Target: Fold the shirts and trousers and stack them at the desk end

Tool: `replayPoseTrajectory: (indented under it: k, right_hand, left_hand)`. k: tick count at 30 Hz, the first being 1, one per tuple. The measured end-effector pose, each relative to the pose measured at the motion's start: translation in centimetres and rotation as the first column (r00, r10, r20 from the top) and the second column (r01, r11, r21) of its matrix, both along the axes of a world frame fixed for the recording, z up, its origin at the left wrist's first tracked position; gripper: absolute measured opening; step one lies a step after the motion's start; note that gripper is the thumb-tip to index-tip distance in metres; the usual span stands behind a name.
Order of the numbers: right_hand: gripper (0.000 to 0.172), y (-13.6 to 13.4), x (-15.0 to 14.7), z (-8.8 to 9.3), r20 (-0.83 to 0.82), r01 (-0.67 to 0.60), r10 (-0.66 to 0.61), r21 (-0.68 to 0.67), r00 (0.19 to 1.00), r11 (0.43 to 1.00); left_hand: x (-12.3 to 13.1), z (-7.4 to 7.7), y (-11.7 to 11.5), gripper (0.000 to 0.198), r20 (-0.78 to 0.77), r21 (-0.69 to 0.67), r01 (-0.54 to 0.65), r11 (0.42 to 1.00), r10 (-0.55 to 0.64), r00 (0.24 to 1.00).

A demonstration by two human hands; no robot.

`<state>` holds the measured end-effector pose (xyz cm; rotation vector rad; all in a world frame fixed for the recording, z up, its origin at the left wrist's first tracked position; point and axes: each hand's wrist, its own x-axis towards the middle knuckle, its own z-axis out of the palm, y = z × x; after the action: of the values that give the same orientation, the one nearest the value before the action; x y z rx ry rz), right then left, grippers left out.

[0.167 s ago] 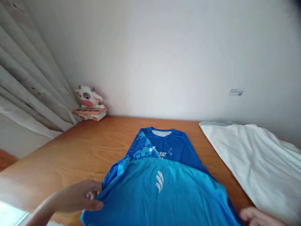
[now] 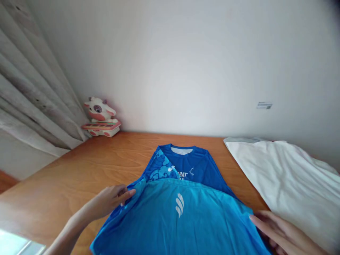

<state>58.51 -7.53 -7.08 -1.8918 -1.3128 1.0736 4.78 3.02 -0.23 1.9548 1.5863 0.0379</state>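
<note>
A blue sleeveless sports shirt (image 2: pixel 180 226) lies on the wooden table, its lower part folded up over the front. The dark blue chest with partly covered white lettering and a cloud pattern shows above the fold. A white leaf-like logo marks the lighter blue folded part. My left hand (image 2: pixel 115 198) is closed on the shirt's left edge, near the end of the fold, thumb on top. At the right end of the fold, my right hand (image 2: pixel 277 230) has its thumb over the shirt's edge, with the other fingers curled and partly hidden.
White cloth (image 2: pixel 294 177) is spread on the table's right side. A toy cow with a small keyboard (image 2: pixel 102 118) stands in the back left corner, beside a grey curtain (image 2: pixel 29 78). A white wall with a small label (image 2: pixel 264 105) rises behind the table (image 2: pixel 106 159).
My left hand has moved forward and right along the shirt's left edge. My right hand has come in leftward and up onto the right edge of the fold.
</note>
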Motion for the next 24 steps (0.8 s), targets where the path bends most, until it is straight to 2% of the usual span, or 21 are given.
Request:
replayPoseTrajectory:
  k: [2,5,7,10,13,16,18,19,20,21,24]
  right_hand:
    - [0.063,1.4,-1.4,1.2,0.016,-0.058,0.059,-0.036,0.998,0.998]
    - [0.057,2.9,-2.3,1.7,0.075,-0.096,0.093,0.047,0.993,0.994]
    - [0.051,3.4,-1.9,1.3,0.092,-0.091,0.081,0.114,0.992,0.989]
    - [0.048,3.6,-0.3,0.8,0.079,0.005,-0.020,0.184,0.997,0.983]
    - [0.051,3.6,0.9,1.1,0.035,0.146,-0.159,0.239,0.987,0.960]
    - [0.052,3.5,1.1,1.6,-0.088,0.212,-0.195,0.265,0.977,0.941]
    - [0.052,3.6,0.7,1.7,-0.202,0.239,-0.190,0.261,0.961,0.935]
    - [0.052,3.6,0.4,1.7,-0.252,0.247,-0.183,0.252,0.950,0.936]
    - [0.052,3.7,0.0,1.8,-0.290,0.247,-0.173,0.242,0.941,0.938]
    - [0.052,3.8,-0.4,1.8,-0.311,0.237,-0.160,0.229,0.937,0.944]
    - [0.058,4.4,-1.7,2.0,-0.265,0.146,-0.090,0.200,0.960,0.969]
  left_hand:
    - [1.6,-0.5,0.8,0.061,-0.088,0.093,-0.026,0.995,0.034,0.996]
    - [2.8,-1.4,1.6,0.046,-0.109,0.173,0.030,0.985,-0.012,0.994]
    - [2.8,-1.7,2.0,0.038,-0.020,0.206,0.054,0.977,-0.051,0.999]
    - [1.8,-1.5,2.3,0.035,0.243,0.261,-0.010,0.965,-0.056,0.968]
    - [0.8,-1.2,2.3,0.034,0.537,0.247,-0.165,0.955,0.007,0.844]
    - [0.5,-1.6,2.1,0.035,0.739,0.076,-0.311,0.947,0.156,0.655]
    - [0.7,-2.0,2.1,0.037,0.806,-0.051,-0.324,0.945,0.230,0.545]
    - [0.8,-2.2,2.1,0.040,0.819,-0.094,-0.305,0.948,0.247,0.518]
    - [0.9,-2.4,2.0,0.044,0.818,-0.115,-0.271,0.956,0.246,0.519]
    - [1.0,-2.5,2.0,0.048,0.804,-0.107,-0.229,0.967,0.220,0.552]
    - [1.4,-2.6,1.8,0.065,0.629,0.061,-0.082,0.995,0.025,0.777]
